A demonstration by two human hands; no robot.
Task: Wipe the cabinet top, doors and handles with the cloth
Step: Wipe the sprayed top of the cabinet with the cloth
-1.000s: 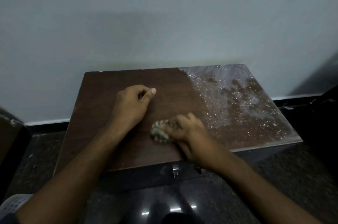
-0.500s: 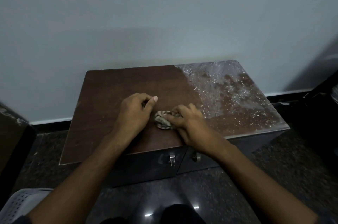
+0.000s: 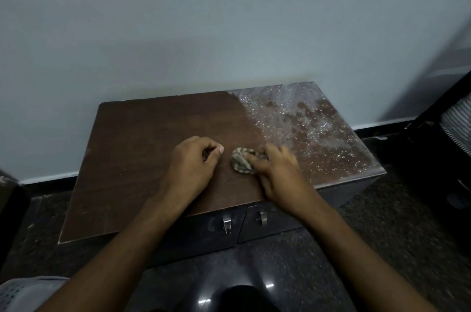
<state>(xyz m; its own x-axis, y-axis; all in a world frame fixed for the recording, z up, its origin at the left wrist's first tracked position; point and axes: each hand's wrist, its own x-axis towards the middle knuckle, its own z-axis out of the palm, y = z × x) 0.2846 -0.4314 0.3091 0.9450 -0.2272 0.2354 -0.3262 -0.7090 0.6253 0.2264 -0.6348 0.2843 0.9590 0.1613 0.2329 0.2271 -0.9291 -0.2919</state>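
Note:
A low cabinet with a dark brown top [image 3: 142, 148] stands against the wall. Its right part [image 3: 311, 130] is covered with shiny droplets and whitish smears. My right hand [image 3: 277, 174] presses a small bunched, patterned cloth [image 3: 240, 160] onto the middle of the top. My left hand [image 3: 193, 166] rests on the top just left of the cloth, fingers curled in, nothing visible in it. Below the front edge are two dark doors [image 3: 204, 235], each with a metal handle: the left handle [image 3: 226, 225] and the right handle [image 3: 263, 218].
A pale wall [image 3: 229, 31] rises behind the cabinet, with a black skirting [image 3: 46, 183] at the floor. A white perforated basket [image 3: 23, 291] sits at the bottom left. Dark furniture [image 3: 446, 138] stands at the right, and more dark furniture [image 3: 10, 199] at the left edge. The floor [image 3: 382, 235] is dark speckled stone.
My right hand has slid the cloth away from the front edge toward the middle of the top. The view has pulled back, showing the doors and handles. My left hand stays put.

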